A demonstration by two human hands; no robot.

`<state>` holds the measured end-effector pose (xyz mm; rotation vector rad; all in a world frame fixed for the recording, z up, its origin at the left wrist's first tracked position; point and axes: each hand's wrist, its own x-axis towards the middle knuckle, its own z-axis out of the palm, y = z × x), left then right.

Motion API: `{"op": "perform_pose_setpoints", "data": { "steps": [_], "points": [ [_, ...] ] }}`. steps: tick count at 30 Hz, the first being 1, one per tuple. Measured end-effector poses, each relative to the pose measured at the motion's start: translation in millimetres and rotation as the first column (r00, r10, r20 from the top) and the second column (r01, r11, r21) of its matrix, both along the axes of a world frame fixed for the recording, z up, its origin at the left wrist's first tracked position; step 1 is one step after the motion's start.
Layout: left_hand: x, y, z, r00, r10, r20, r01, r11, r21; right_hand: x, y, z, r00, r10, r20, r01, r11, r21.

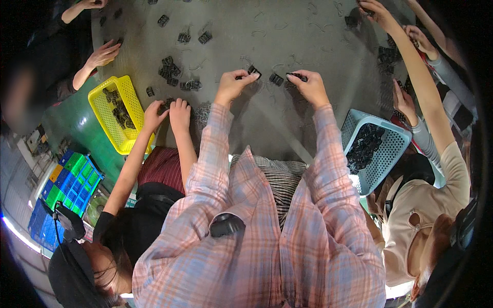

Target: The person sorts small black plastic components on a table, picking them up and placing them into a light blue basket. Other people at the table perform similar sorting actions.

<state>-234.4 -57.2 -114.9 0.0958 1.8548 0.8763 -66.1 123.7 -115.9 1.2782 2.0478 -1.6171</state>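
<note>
My left hand (233,83) is closed on a small black binder clip (253,71) just above the grey table (287,36). About a hand's width to the right, my right hand (308,84) pinches another black clip (297,77) at its fingertips. One more loose black clip (276,79) lies on the table between my two hands. Both my sleeves are pink plaid.
Loose black clips (170,69) and thin wire handles are scattered over the table. A yellow basket (105,97) with clips stands at the left, a pale blue basket (390,149) of clips at the right. Other people's hands (169,113) work on both sides.
</note>
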Motion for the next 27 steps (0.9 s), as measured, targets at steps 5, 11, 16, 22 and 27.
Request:
{"op": "perform_pose_setpoints", "data": {
  "steps": [5,11,16,22,27],
  "points": [
    [7,-13,-10,0.935,-0.105,-0.338,0.094,0.994,-0.049,17,1,-3,0.992,-0.114,0.052,0.124,0.962,-0.242],
    [-9,-13,13,0.99,0.058,0.127,-0.066,0.996,0.058,-1,-8,37,0.764,-0.641,-0.076,0.354,0.514,-0.782],
    [-17,-17,17,0.946,0.303,0.114,-0.31,0.949,0.051,-12,-14,13,0.996,-0.052,0.075,0.062,0.989,-0.133],
    [8,-2,-9,0.765,-0.074,-0.64,0.095,0.995,-0.001,-31,-52,-11,0.913,0.313,0.261,-0.406,0.762,0.505],
    [22,11,-18,0.736,-0.25,-0.629,0.127,0.964,-0.235,-33,-53,-11,0.851,0.373,0.37,-0.51,0.754,0.413]
  ]
}}
